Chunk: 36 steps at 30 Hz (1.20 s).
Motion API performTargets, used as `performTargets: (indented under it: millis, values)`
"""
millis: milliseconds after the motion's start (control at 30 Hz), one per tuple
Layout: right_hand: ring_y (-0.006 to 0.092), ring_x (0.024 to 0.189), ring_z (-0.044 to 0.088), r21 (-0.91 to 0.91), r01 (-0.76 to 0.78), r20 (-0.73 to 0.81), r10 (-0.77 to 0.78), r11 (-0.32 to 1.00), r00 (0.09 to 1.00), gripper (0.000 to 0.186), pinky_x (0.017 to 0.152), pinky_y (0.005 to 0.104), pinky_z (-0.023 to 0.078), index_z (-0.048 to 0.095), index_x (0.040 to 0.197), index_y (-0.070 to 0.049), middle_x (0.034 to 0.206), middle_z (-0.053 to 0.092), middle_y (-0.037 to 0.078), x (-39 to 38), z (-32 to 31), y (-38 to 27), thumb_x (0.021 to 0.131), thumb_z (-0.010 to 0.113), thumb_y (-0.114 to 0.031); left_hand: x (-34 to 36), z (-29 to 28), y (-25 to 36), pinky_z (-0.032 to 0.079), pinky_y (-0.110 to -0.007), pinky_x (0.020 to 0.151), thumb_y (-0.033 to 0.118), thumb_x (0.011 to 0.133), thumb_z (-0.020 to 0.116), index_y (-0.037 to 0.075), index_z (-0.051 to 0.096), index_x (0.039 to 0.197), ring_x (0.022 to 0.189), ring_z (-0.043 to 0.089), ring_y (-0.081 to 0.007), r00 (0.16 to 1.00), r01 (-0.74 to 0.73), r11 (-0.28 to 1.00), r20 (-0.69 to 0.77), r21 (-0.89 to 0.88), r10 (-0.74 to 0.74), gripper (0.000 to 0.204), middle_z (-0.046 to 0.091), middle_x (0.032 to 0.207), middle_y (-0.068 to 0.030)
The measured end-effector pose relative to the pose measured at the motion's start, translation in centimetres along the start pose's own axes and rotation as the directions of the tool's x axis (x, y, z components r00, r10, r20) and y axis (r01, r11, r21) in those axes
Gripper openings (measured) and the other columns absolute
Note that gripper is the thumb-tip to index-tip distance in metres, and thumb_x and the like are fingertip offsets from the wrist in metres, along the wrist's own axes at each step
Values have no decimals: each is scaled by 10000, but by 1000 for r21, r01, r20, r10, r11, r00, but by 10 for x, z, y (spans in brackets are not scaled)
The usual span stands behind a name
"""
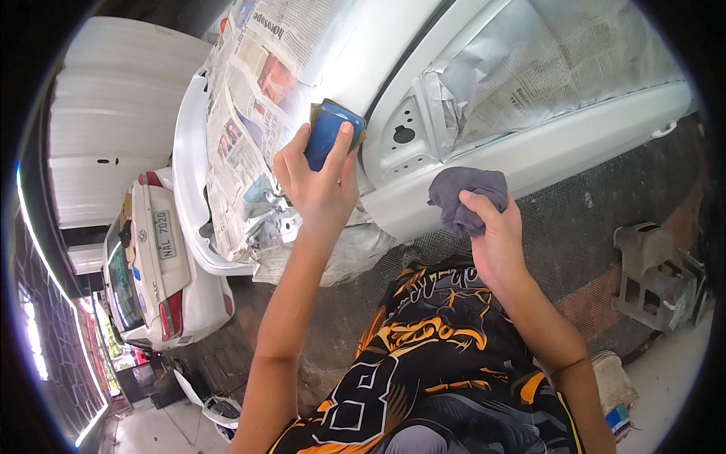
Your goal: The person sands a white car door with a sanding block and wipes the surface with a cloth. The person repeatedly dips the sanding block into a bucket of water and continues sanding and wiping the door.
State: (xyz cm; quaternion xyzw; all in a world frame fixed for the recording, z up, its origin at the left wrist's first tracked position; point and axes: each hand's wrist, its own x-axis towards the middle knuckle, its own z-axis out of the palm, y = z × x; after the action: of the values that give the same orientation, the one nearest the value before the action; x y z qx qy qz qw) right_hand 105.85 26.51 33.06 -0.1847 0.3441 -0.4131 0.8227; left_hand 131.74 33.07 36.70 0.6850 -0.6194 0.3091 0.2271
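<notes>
My left hand (321, 170) is closed on a blue sanding block (327, 135); a brownish sheet, which looks like sandpaper, sticks out around its edges. The block is at the white car body panel (352, 57), near the door's front corner; whether it presses on the paint is hard to tell. A bunched dark grey cloth (463, 198) is gripped in my right hand (495, 234), with the thumb over it. That hand is beside the white car door (529, 163), at its near edge.
Newspaper sheets (242, 144) mask the car's front opening, and more newspaper (529, 83) covers the door window. Another white car (162, 265) stands at the left. A grey plastic part (654, 276) lies on the floor at the right.
</notes>
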Motion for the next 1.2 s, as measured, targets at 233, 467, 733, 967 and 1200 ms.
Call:
performTargets:
  millis: [233, 467, 733, 967, 1200]
  values:
    - [186, 998, 693, 13, -97, -16, 97, 995, 995, 339, 896, 345, 559, 616, 1219, 6, 1126, 694, 88, -4, -10, -10, 901, 726, -34, -2, 2, 5, 432, -448, 940, 86, 719, 867, 297, 790, 1226, 1083, 549, -348, 993, -44, 999, -113, -6, 43, 554, 601, 1292, -191]
    - [173, 983, 677, -8, -106, -57, 106, 994, 993, 268, 871, 332, 536, 650, 1163, 0, 1066, 700, 66, -6, -20, -11, 912, 710, -69, 1, -2, 8, 444, -433, 929, 79, 723, 857, 297, 801, 1206, 1066, 549, -364, 992, -45, 999, -115, -3, 44, 532, 589, 1297, -199]
    - [291, 1107, 664, 243, -321, -35, 339, 915, 940, 366, 971, 427, 537, 615, 1226, 53, 1206, 679, 154, -1, -38, -9, 910, 640, -129, 2, -1, 0, 456, -434, 923, 65, 735, 873, 259, 783, 1249, 1066, 580, -359, 994, -34, 998, -103, -51, 29, 557, 610, 1282, -225]
    - [416, 1280, 597, 386, -491, 281, 407, 781, 869, 518, 1128, 681, 446, 509, 1384, 51, 1379, 608, 213, -5, -33, -14, 904, 595, -124, 9, -4, -4, 460, -430, 910, 77, 731, 874, 251, 793, 1232, 1063, 592, -353, 988, -92, 995, -125, -29, 88, 536, 614, 1308, -225]
    - [401, 1272, 601, 226, -399, 220, 353, 889, 910, 559, 1088, 672, 477, 520, 1396, 22, 1375, 597, 208, -11, -40, -22, 878, 601, -171, 7, -3, -4, 451, -438, 923, 78, 743, 870, 228, 794, 1226, 1059, 586, -350, 986, -93, 994, -146, -55, 84, 512, 613, 1301, -223]
